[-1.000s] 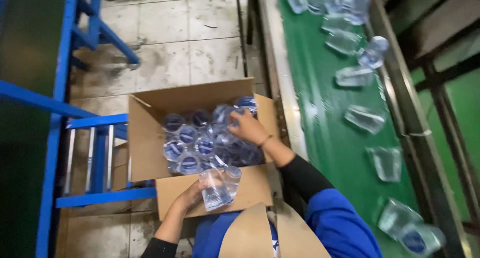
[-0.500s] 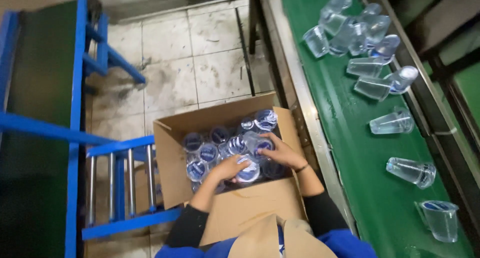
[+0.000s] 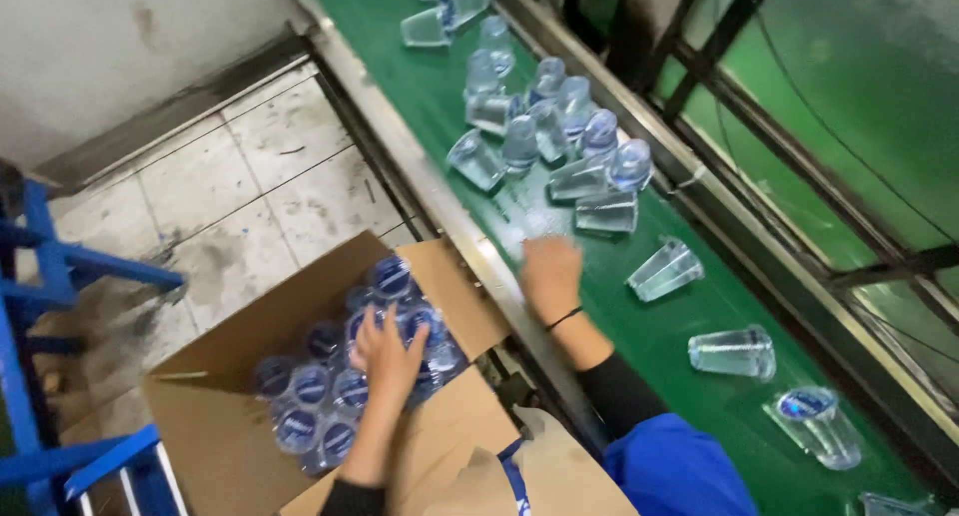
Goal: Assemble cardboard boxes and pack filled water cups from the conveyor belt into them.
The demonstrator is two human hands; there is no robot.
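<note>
The right hand (image 3: 551,276) had left the cardboard box (image 3: 215,436) and now lay over the green conveyor belt (image 3: 689,316), blurred, empty, fingers apparently spread. This marked a fresh reach for stock. The nearest sealed water cups (image 3: 606,213) lay just beyond its fingertips. The left hand (image 3: 385,351) stayed flat and open on the packed cups (image 3: 310,396) inside the box.

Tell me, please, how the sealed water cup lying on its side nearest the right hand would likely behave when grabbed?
The cup is tapered and on its side, so it would probably roll in a curve if nudged. Its clear thin wall likely flexes. Filled, it looks heavy for its size.
</note>
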